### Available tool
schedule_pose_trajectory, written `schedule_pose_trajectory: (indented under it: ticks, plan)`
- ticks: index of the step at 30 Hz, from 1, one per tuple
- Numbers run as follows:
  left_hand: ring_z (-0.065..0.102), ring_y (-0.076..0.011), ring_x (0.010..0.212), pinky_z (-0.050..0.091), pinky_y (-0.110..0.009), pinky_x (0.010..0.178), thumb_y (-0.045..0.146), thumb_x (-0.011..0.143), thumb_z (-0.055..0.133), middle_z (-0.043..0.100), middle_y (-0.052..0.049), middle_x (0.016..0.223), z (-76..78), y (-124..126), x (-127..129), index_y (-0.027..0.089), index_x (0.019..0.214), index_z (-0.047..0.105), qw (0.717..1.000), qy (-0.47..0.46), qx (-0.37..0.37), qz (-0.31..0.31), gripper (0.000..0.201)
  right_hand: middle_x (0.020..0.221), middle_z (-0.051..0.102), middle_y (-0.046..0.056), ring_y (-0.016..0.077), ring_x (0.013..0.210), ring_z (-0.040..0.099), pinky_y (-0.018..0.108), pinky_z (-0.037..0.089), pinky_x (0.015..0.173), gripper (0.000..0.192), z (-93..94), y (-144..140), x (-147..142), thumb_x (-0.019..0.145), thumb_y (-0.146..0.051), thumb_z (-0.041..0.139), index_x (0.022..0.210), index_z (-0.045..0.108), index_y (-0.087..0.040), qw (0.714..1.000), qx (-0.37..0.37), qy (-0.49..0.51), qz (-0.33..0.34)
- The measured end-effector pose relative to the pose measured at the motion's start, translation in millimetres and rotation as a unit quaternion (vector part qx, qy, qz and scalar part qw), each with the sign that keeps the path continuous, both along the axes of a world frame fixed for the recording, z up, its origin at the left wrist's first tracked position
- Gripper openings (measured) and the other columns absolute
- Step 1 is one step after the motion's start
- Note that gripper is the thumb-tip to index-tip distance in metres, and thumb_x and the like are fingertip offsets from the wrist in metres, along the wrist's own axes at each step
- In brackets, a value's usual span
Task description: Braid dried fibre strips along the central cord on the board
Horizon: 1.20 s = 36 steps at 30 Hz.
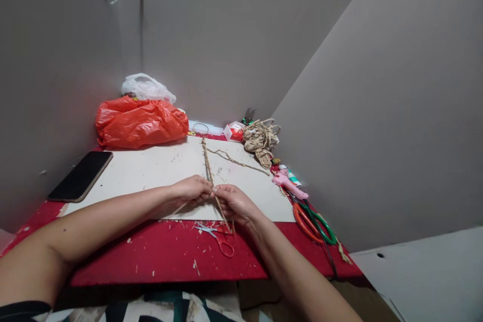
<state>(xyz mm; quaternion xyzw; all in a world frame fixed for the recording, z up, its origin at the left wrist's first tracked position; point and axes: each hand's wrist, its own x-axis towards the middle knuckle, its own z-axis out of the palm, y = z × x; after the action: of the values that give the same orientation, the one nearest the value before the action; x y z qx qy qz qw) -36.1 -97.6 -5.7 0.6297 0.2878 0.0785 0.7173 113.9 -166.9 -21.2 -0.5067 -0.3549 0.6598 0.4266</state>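
My left hand (194,189) and right hand (234,203) meet, fingertips pinched shut on a straw-coloured cord (207,162) stretching away over the white board (151,173). My forearms (124,207) angle inward; my lower fingers curl partly out of sight.

View: one, from the wearer's head, above and just behind the near edge of the desk (128,261).
Facing: forward and down, across the desk to the grey back panel (211,35) beyond its far edge; the grey right-hand panel (396,110) slants along the right edge.
Nearest: left forearm (113,219) and right forearm (290,261), large in the lower corners, with patterned clothing (188,307) at the bottom.
Middle: left hand (194,188) and right hand (236,204), near the centre.
Reach: wide, taking in the desk's far edge and near right corner.
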Motion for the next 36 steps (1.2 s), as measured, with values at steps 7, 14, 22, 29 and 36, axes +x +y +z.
schedule_pose_trajectory:
  ticks: [7,14,22,29,36]
  plan:
    - [0.046,-0.0085,0.057,0.035,-0.020,0.057,0.014,0.067,0.048,0.057,0.000,0.059,-6.2,9,1,0.010,0.064,0.060,0.985,-0.006,0.174,-0.014,0.013,0.037,0.027,-0.012,0.0029,0.033,0.014,0.020,0.007,0.034,0.033,-1.3,-2,5,0.071,-0.046,0.064,0.069,0.055,-0.015,0.993,0.041,-0.105,0.043]
    - [0.035,-0.0067,0.044,0.028,-0.021,0.050,0.017,0.070,0.042,0.046,0.004,0.052,-10.3,5,2,0.012,0.067,0.057,0.990,0.023,0.141,0.009,0.016,0.040,0.029,-0.011,0.0048,0.036,0.018,0.022,0.010,0.038,0.030,2.0,-1,1,0.073,-0.045,0.059,0.070,0.056,-0.015,0.983,0.080,-0.157,0.057]
    - [0.026,-0.0054,0.039,0.020,-0.022,0.043,0.030,0.075,0.047,0.037,0.006,0.044,-14.0,11,2,0.013,0.066,0.055,0.992,0.024,0.127,0.004,0.020,0.051,0.044,-0.004,0.0077,0.047,0.031,0.021,0.024,0.046,0.026,3.3,3,3,0.078,-0.037,0.052,0.068,0.060,-0.014,0.947,0.147,-0.278,0.064]
    - [0.016,-0.0049,0.032,0.010,-0.023,0.037,0.032,0.074,0.050,0.026,0.009,0.037,-14.1,12,-1,0.016,0.066,0.052,0.996,0.029,0.086,0.005,0.018,0.054,0.045,-0.003,0.0083,0.050,0.031,0.021,0.023,0.048,0.028,3.6,4,7,0.077,-0.038,0.052,0.070,0.061,-0.012,0.931,0.139,-0.325,0.088]
    - [0.017,-0.0050,0.032,0.009,-0.023,0.038,0.032,0.074,0.049,0.027,0.009,0.036,-16.0,10,1,0.014,0.069,0.057,0.992,0.049,0.113,0.031,0.020,0.058,0.046,-0.002,0.0110,0.056,0.038,0.022,0.029,0.054,0.027,20.5,-12,18,0.081,-0.033,0.046,0.066,0.058,-0.014,0.885,0.165,-0.428,0.082]
